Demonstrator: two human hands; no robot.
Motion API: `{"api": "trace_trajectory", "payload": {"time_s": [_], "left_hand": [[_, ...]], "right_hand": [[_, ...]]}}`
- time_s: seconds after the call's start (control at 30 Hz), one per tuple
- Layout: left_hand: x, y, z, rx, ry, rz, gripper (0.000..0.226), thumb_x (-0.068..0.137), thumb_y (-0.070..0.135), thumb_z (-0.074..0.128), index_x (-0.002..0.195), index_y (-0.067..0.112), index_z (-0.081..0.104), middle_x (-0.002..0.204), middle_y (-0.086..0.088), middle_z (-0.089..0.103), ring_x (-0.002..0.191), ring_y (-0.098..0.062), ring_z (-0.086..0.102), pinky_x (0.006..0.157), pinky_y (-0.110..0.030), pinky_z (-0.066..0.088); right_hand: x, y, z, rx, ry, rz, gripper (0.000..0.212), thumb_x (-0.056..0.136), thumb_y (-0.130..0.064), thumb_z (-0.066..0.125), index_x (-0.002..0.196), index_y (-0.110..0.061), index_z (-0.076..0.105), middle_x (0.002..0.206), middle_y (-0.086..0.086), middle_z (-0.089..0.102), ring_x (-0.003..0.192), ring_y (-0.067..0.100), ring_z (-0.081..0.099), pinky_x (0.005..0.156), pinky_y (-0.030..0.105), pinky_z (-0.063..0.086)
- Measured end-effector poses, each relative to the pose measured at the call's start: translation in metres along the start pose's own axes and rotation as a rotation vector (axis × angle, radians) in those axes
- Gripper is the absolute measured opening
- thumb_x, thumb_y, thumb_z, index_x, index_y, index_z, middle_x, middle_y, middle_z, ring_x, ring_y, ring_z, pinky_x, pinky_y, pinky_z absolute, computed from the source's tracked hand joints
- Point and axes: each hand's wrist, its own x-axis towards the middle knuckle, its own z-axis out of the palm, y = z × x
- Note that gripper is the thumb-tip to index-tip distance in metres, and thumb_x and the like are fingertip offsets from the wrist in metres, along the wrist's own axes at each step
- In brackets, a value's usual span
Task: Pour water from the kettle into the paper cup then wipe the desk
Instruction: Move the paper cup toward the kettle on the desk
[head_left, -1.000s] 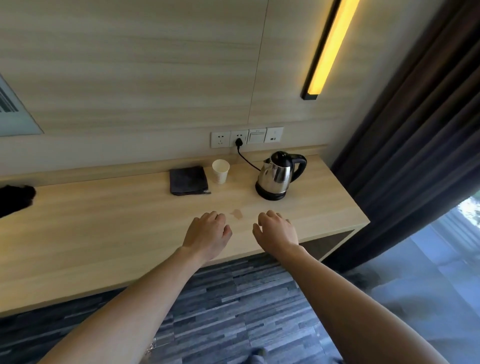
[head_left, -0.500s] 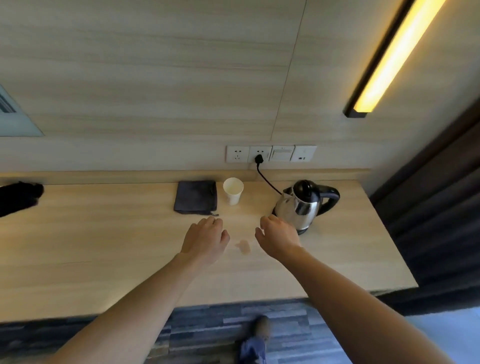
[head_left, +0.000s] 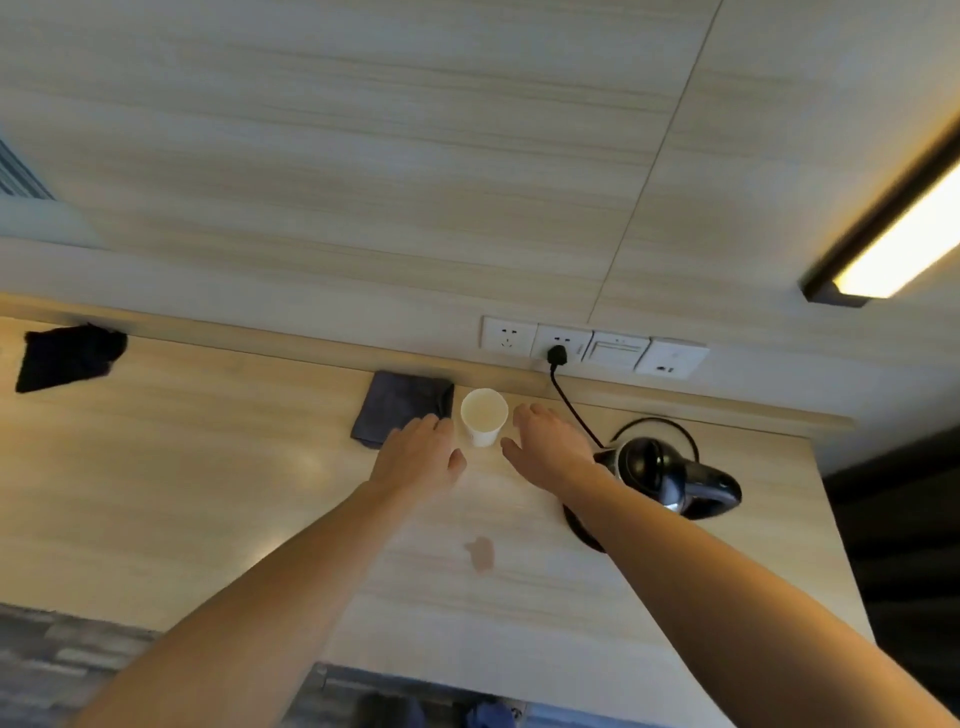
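Above the desk (head_left: 156, 493), both hands flank the paper cup (head_left: 483, 415), palms down, empty: left hand (head_left: 421, 457), right hand (head_left: 550, 449).

I see white paper cup (head_left: 483, 417); dark grey folded cloth (head_left: 399, 406) just left of cup; black-and-steel kettle (head_left: 658, 474) right of cup; pale wood-grain desk (head_left: 171, 483).

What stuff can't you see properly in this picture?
Head view, the only one:
- Kettle: the right forearm covers part of its body and base, and the lid hides any water inside.
- Paper cup: blurred, so I cannot tell whether it is empty.
- Grey cloth: the left hand hides its near corner.
- Black thing at far left: too blurred to name.
- Wall light: cut off by the right edge.
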Motion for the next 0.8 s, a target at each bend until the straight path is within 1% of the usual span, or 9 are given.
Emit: {"api": "trace_trajectory", "payload": {"time_s": [0.1,0.23,0.37,0.43,0.5,0.63,0.67,0.73,0.8], "left_hand": [[0.024,-0.004,0.004,-0.002,-0.059,0.006,0.032,0.095,0.038,0.059,0.115,0.013,0.055,0.110,-0.008,0.060,0.102,-0.030,0.062,0.074,-0.039,0.043],[0.060,-0.012,0.014,-0.064,-0.139,0.007,0.056,0.083,0.040,0.074,0.127,0.011,0.052,0.121,-0.008,0.057,0.110,-0.031,0.059,0.083,-0.044,0.051],[0.087,-0.017,0.029,-0.114,-0.193,0.022,0.066,0.079,0.032,0.078,0.133,0.010,0.048,0.128,-0.010,0.055,0.116,-0.034,0.058,0.086,-0.045,0.050],[0.095,-0.018,0.035,-0.159,-0.191,0.035,0.066,0.079,0.030,0.079,0.134,0.011,0.047,0.130,-0.009,0.055,0.116,-0.034,0.058,0.087,-0.045,0.051],[0.099,-0.018,0.040,-0.220,-0.172,0.053,0.063,0.080,0.027,0.079,0.135,0.013,0.049,0.131,-0.007,0.057,0.117,-0.031,0.059,0.087,-0.044,0.054],[0.101,-0.020,0.044,-0.317,-0.163,0.061,0.063,0.077,0.027,0.085,0.131,0.016,0.054,0.129,-0.004,0.061,0.111,-0.027,0.064,0.071,-0.038,0.056],[0.099,-0.021,0.043,-0.329,-0.168,0.064,0.065,0.076,0.027,0.086,0.131,0.017,0.054,0.128,-0.004,0.062,0.110,-0.027,0.064,0.073,-0.038,0.056],[0.093,-0.023,0.042,-0.354,-0.186,0.079,0.070,0.073,0.026,0.088,0.133,0.016,0.054,0.130,-0.004,0.061,0.114,-0.027,0.063,0.086,-0.042,0.057],[0.081,-0.025,0.041,-0.384,-0.198,0.087,0.075,0.073,0.027,0.089,0.137,0.015,0.052,0.134,-0.005,0.060,0.118,-0.026,0.062,0.093,-0.041,0.056]], "right_hand": [[0.025,0.007,0.000,0.040,-0.059,0.010,0.054,0.098,-0.040,0.063,0.142,-0.012,0.047,0.135,0.009,0.060,0.120,0.030,0.058,0.094,0.044,0.053],[0.053,0.014,0.006,0.057,-0.116,0.050,0.074,0.089,-0.042,0.075,0.148,-0.013,0.041,0.136,0.009,0.061,0.119,0.028,0.061,0.094,0.046,0.055],[0.070,0.016,0.017,0.081,-0.169,0.092,0.087,0.081,-0.037,0.084,0.152,-0.014,0.038,0.142,0.008,0.057,0.125,0.028,0.058,0.099,0.044,0.052],[0.075,0.015,0.022,0.132,-0.171,0.112,0.085,0.080,-0.031,0.086,0.150,-0.015,0.041,0.141,0.007,0.057,0.124,0.027,0.058,0.098,0.041,0.052],[0.078,0.014,0.027,0.203,-0.151,0.126,0.078,0.080,-0.024,0.086,0.147,-0.016,0.047,0.140,0.005,0.058,0.123,0.026,0.058,0.097,0.040,0.052],[0.073,0.012,0.034,0.283,-0.101,0.136,0.063,0.080,-0.020,0.084,0.137,-0.020,0.056,0.129,0.000,0.063,0.114,0.023,0.061,0.092,0.039,0.053],[0.069,0.011,0.034,0.291,-0.091,0.138,0.061,0.080,-0.020,0.084,0.135,-0.020,0.058,0.126,0.000,0.063,0.111,0.022,0.061,0.090,0.038,0.053],[0.061,0.007,0.036,0.293,-0.060,0.139,0.060,0.078,-0.021,0.086,0.132,-0.018,0.059,0.122,0.001,0.065,0.107,0.021,0.062,0.083,0.034,0.051],[0.050,0.002,0.039,0.303,-0.044,0.148,0.062,0.077,-0.023,0.087,0.132,-0.019,0.059,0.121,0.001,0.066,0.105,0.021,0.062,0.080,0.033,0.050]]}}
